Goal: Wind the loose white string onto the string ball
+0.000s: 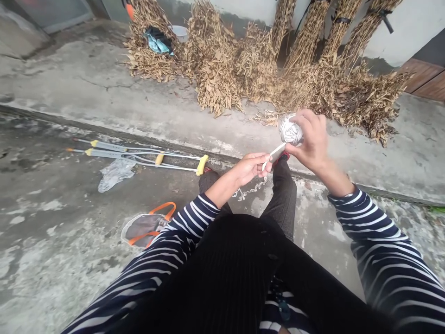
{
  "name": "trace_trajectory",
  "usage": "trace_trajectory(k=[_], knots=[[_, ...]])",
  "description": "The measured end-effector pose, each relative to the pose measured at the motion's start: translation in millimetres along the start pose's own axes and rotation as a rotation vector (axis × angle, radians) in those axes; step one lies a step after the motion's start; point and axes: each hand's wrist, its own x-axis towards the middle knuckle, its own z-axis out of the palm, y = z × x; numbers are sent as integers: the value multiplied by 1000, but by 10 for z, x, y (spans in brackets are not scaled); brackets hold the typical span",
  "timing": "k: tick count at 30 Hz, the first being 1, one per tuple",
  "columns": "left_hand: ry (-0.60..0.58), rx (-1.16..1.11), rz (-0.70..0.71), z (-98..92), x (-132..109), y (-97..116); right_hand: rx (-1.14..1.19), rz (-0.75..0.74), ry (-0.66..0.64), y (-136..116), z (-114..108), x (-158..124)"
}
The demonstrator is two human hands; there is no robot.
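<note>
My right hand (311, 139) is closed round a ball of white yarn (289, 129), held above the concrete step. A flat white strand (277, 151) runs from beside the ball down to my left hand (253, 167), whose fingers are pinched on it. The two hands are a short way apart, in front of my legs. Beneath my left hand, a pale, curly length of cord (251, 191) hangs or lies near the ground; its upper end is hidden.
Crutches (149, 155) lie on the ground at the left beside a crumpled plastic bag (116, 174). A bag with orange handles (141, 228) is nearer me. Bundles of dried plants (219, 60) lean on the wall. A step edge (167, 139) crosses ahead.
</note>
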Motion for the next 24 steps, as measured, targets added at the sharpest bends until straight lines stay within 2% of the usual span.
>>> trace_trajectory(k=[5, 9, 11, 13, 16, 20, 22, 24], knots=[[-38, 135, -35, -78, -11, -36, -48, -11, -55, -54, 49, -2], [-17, 502, -3, -75, -3, 59, -62, -11, -121, -52, 136, -4], [47, 779, 61, -60, 5, 98, -62, -18, -137, -35, 170, -9], [139, 1030, 183, -50, 3, 113, -62, -18, -141, -20, 186, -13], [220, 1234, 335, -49, -27, 115, -68, -1, -147, -28, 180, -12], [257, 1295, 379, -55, -57, 146, -56, 30, -146, -82, 146, -4], [238, 1202, 398, -56, -31, 174, -26, 35, -138, -96, 137, 0], [193, 1020, 343, -62, 23, 202, -4, 37, -122, -87, 140, 3]])
